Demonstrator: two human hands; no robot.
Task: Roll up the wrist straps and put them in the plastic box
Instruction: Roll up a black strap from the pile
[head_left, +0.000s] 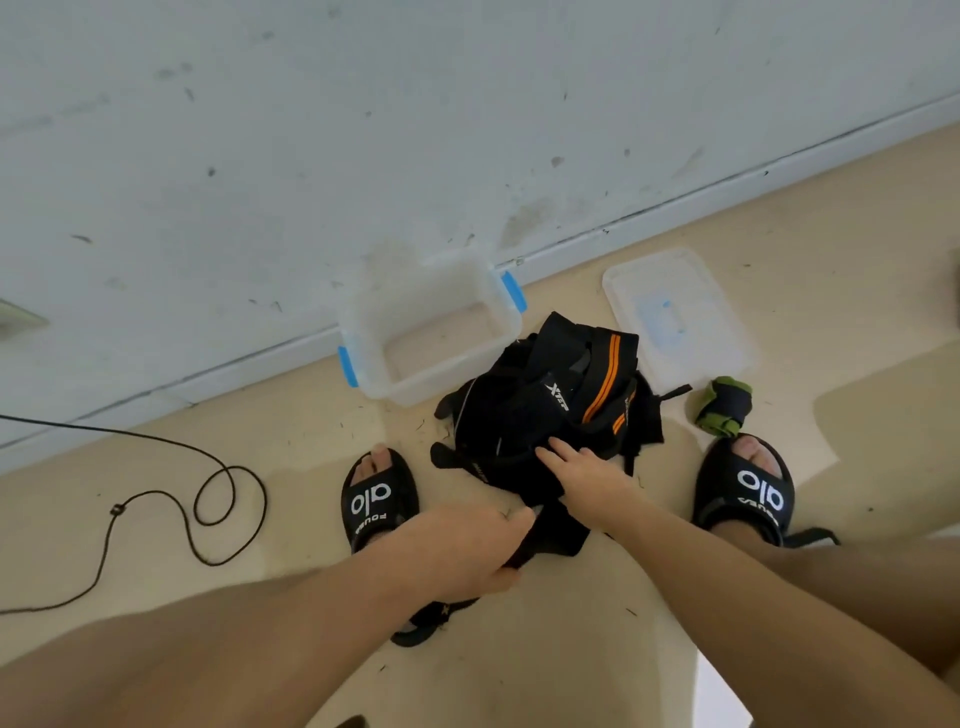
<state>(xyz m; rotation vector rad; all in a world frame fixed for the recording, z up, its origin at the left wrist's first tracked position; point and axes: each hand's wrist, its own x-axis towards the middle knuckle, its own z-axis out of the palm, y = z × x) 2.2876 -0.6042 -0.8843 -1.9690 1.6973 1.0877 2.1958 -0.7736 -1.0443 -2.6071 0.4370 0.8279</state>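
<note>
Wrist straps (550, 415) lie in a black tangled heap on the floor (291, 431) at the centre of the frame, some with orange stripes, between two feet in black slippers. Just above and left of the heap stands the plastic box (374, 332), clear with blue clips, open, set against the base of the wall (260, 156). Its lid (675, 322) lies flat on the floor to the upper right of the heap. A small rolled green and black strap (724, 405) sits just below the lid, near the right slipper (743, 488).

The left hand (467, 551) is at lower centre, its fingers curled round a black strap end that trails from the heap's lower edge. The right hand (582, 473) rests on the lower part of the heap, fingers straight and slightly spread, touching the black fabric. A black cord (208, 499) loops across the floor at the left, beyond the left slipper (379, 499).
</note>
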